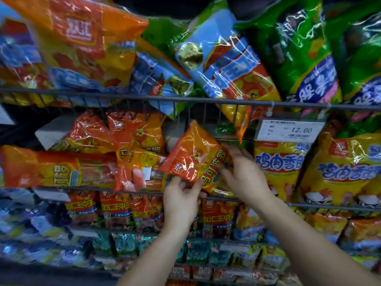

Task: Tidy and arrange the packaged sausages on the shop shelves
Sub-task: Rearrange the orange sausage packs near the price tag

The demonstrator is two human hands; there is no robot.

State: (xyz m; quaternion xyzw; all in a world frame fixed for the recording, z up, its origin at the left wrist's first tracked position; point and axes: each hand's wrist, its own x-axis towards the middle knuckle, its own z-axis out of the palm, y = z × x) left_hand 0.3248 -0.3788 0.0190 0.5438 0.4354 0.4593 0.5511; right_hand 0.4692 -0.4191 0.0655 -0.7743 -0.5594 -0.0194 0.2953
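While held tilted before the middle shelf, one orange sausage pack [195, 155] is pinched at its lower edge by the left hand [181, 201]; the right hand [245, 174] meets its right edge, fingers loosely spread, grip unclear through blur. Status, as judged: early. Pack not yet placed; neighbouring orange packs [51, 168] lie askew; upper-shelf packs [226, 65] lean over the wire rail [123, 97]. Yellow packs [278, 168] stand upright at right, beneath a price tag [288, 130]. Setting: stocked shop shelving.

Wire shelves [123, 98], sausage packs [51, 168] (orange, green) stacked

glossy plastic sausage packs [195, 153], metal shelf rail [185, 99]
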